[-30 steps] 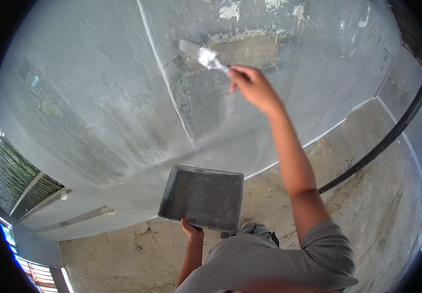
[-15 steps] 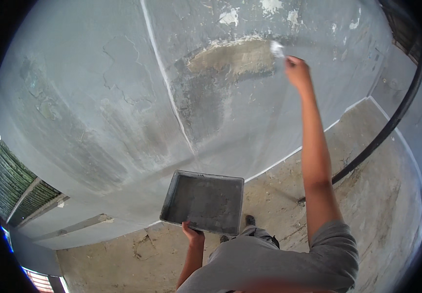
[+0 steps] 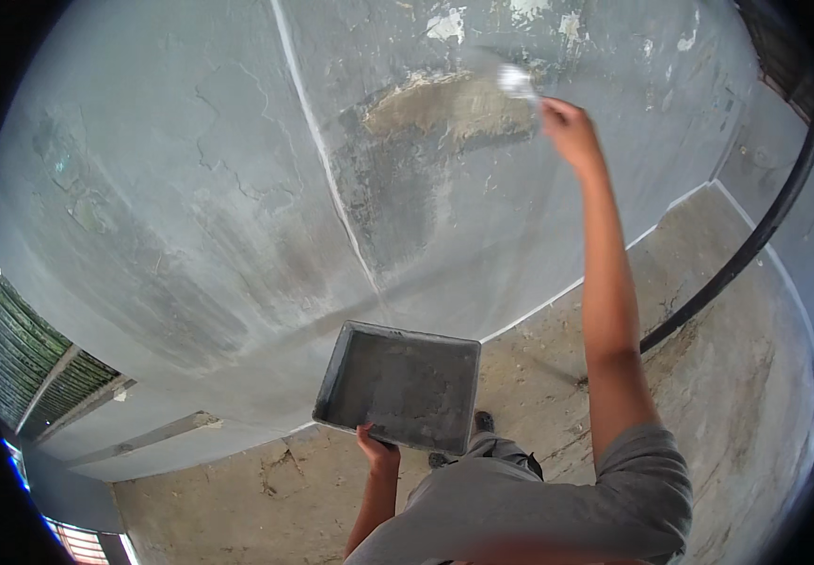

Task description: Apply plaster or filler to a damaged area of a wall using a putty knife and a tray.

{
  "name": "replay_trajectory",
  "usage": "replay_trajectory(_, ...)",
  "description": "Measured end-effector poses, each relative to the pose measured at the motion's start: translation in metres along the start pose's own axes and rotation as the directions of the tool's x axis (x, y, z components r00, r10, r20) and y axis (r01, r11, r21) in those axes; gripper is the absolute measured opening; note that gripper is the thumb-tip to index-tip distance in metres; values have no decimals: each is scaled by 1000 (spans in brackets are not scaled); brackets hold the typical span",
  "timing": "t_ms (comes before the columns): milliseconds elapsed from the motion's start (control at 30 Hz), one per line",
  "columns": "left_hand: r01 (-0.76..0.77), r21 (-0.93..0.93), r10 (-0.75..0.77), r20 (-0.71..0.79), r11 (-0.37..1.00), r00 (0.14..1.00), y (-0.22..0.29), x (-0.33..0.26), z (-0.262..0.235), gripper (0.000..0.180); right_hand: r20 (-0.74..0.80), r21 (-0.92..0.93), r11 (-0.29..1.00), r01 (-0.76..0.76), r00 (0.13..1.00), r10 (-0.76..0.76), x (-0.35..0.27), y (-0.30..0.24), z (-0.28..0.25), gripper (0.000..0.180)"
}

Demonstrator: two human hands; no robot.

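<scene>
window grille [image 3: 25,363]: at our far left edge, greenish slats below the grey wall [image 3: 190,207], well apart from both hands.
left hand [image 3: 377,449]: we grip the near rim of the tray from underneath, fingers curled tight on it, holding it out level in front of our body.
tray [image 3: 397,384]: a shallow dark rectangular tray, its floor coated in a thin grey smear of plaster; we see no heap in it, so it looks nearly spent.
bare patch [image 3: 444,118]: a brownish raw area on the wall, high up, ringed with flaking paint.
right hand [image 3: 569,127]: raised at full reach, closed around the handle of the trowel.
trowel [image 3: 517,82]: its pale blade is blurred, touching or just off the patch's right edge; we cannot tell which.
hose [image 3: 755,235]: a black line curving down the floor at our right.
risk: we judge the tray could tip while we stretch up, since one hand holds it at a single edge; wet mix may also drop from the blade.
</scene>
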State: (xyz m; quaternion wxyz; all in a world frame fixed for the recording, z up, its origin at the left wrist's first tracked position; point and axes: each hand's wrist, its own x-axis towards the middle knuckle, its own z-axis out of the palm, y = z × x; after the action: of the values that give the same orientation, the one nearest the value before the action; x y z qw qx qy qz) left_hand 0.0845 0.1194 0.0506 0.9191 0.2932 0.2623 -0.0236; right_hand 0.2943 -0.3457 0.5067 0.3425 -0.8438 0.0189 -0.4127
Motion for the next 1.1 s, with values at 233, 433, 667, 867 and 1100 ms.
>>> replay_trajectory(233,5,-22,-5,-2,1000,1000,6,-1,-2,35,-388,-342,922,-181,921,37,12,70,-38,23)
replay_trajectory(433,47,-36,-49,-42,998,998,17,-6,21,35,144,95,992,80,985,-93,-60,-98,70,26)
replay_trajectory(667,41,10,-41,11,999,999,14,10,20,38,299,317,928,197,908,-295,-87,-129,59,29)
replay_trajectory(867,65,5,-65,33,998,997,8,17,18,37,72,85,994,69,995,-75,-18,-42,14,30)
replay_trajectory(1100,70,-4,-69,57,998,996,6,17,25,36,-460,-290,955,-66,884,-79,-19,38,-10,24)
